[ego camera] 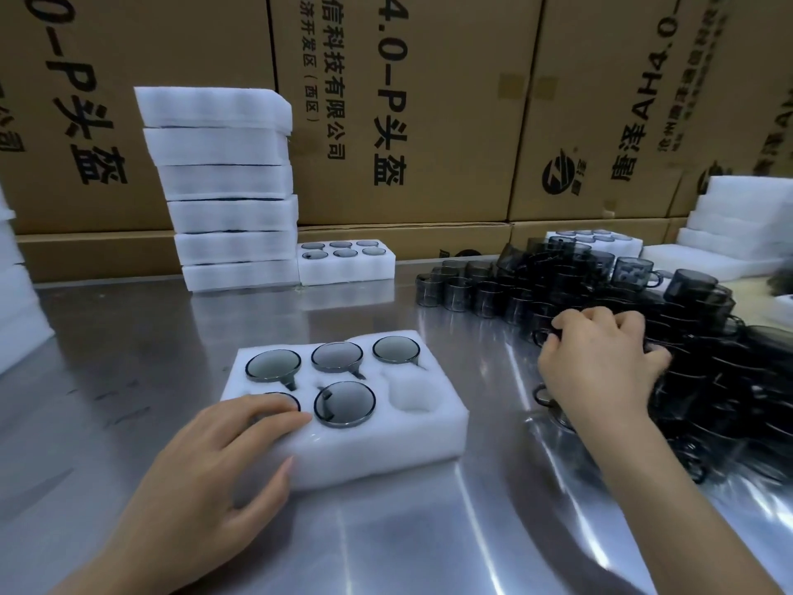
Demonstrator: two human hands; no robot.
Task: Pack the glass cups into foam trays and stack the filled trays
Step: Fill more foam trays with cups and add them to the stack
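Observation:
A white foam tray [364,453] lies on the steel table in front of me, with smoky glass cups [344,403] in its pockets. The near right pocket [411,395] is empty. My left hand [214,474] rests on the tray's near left corner, fingers flat over a cup and thumb against the tray's front side. My right hand [600,362] reaches into the heap of dark glass cups [643,319] on the right, fingers curled round a cup at the heap's near edge.
A tall stack of filled foam trays [231,186] stands at the back left, with one filled tray [346,261] beside it. More foam trays [738,225] sit at the far right and at the left edge [17,302]. Cardboard boxes [429,100] wall the back.

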